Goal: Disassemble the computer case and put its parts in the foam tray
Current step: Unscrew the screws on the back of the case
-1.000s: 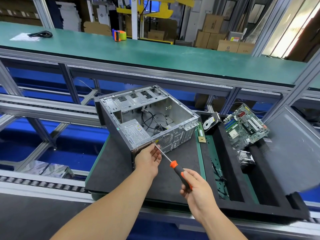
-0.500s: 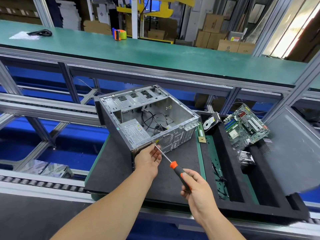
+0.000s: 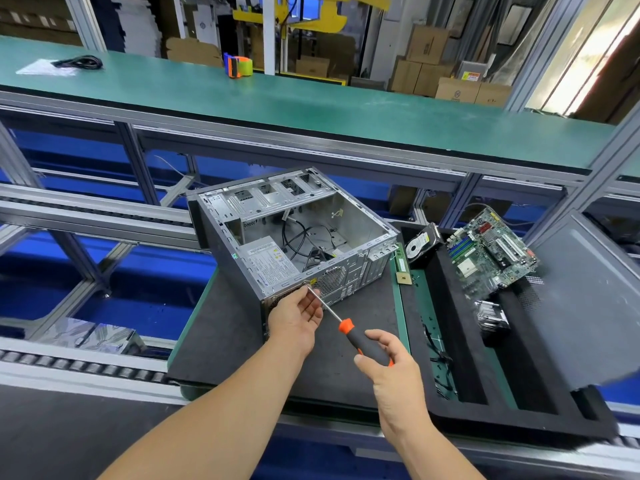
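Meanwhile little has shifted: the right hand point(image 3: 391, 368) still grips the screwdriver point(image 3: 349, 329), tip at a rear screw of the computer case point(image 3: 294, 237) beside the foam tray point(image 3: 446, 299), while the left hand's point(image 3: 294, 315) relaxed fingers steady the shaft, so unscrewing likely continues.

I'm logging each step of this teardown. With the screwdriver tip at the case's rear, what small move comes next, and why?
Probably keep turning the screwdriver with the right hand: its tip sits at a screw on the computer case rear, steadied by the left hand, and the power supply is still inside.
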